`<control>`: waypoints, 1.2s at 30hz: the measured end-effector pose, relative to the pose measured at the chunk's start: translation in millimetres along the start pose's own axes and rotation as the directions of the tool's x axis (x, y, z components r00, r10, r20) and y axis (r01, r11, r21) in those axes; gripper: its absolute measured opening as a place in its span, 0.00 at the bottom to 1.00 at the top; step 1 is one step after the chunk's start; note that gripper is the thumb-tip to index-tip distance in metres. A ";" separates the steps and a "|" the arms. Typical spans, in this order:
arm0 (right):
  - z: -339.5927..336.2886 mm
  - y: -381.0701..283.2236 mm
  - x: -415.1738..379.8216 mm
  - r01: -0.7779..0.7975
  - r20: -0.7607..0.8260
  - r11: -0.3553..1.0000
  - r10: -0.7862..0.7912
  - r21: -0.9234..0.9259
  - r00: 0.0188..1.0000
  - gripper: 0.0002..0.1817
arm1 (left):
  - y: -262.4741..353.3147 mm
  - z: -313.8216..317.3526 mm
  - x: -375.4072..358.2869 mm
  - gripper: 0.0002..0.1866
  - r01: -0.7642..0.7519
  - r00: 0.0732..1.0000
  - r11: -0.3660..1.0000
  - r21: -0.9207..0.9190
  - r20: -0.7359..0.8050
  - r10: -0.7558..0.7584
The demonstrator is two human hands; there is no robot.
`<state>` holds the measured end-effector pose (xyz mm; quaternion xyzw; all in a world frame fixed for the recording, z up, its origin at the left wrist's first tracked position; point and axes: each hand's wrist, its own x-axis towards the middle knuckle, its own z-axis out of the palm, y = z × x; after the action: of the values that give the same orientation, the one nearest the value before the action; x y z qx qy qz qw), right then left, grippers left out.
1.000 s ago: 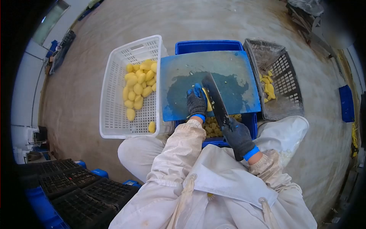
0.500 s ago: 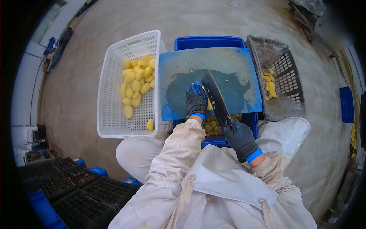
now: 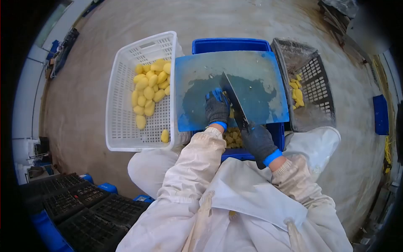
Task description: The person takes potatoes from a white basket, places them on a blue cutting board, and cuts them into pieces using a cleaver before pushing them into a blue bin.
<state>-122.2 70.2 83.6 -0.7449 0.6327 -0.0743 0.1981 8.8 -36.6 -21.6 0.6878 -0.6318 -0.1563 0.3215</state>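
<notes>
My right hand (image 3: pixel 259 145), gloved in dark grey, is closed round the handle of a wide-bladed kitchen knife (image 3: pixel 235 100). The blade slants up and left over the blue cutting board (image 3: pixel 260 75), close beside my left hand. My left hand (image 3: pixel 217 108), in a grey glove with blue fingertips, presses down on the board with its fingers curled. A bit of yellow peeled potato (image 3: pixel 231 112) shows between that hand and the blade; the rest is hidden. Below the board's near edge, cut potato pieces (image 3: pixel 233 138) lie in a blue crate (image 3: pixel 275 136).
A white basket (image 3: pixel 113 105) on the left holds several whole peeled potatoes (image 3: pixel 149 92). On the right, a dark crate (image 3: pixel 315 77) contains some yellow pieces (image 3: pixel 298 95). Black crates (image 3: pixel 92 227) stand at lower left. The person's legs flank the blue crate.
The knife has shifted slightly left and its blade now stands steeper, closer to my left hand. My right hand has moved a little up and left. Less of the potato shows.
</notes>
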 end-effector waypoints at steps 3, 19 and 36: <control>5.7 11.1 4.6 -0.004 -0.035 0.995 0.008 0.102 0.999 0.13 | -10.1 -11.3 -2.0 0.18 0.060 0.997 0.993 -0.098 0.047 -0.055; -13.2 10.3 13.1 -0.085 0.011 0.994 0.084 0.072 0.996 0.17 | -19.0 -26.7 -50.5 0.23 0.366 0.915 0.613 -0.700 0.148 -0.376; 54.4 -6.6 27.0 0.131 -0.017 0.981 -0.130 0.143 0.991 0.13 | -27.9 -61.2 -54.9 0.29 0.177 0.983 0.971 -0.159 0.071 -0.168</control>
<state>-91.4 55.7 32.9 -0.7684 0.5761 -0.1355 0.2435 59.8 31.5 -4.4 0.7064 -0.5633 -0.2549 0.3445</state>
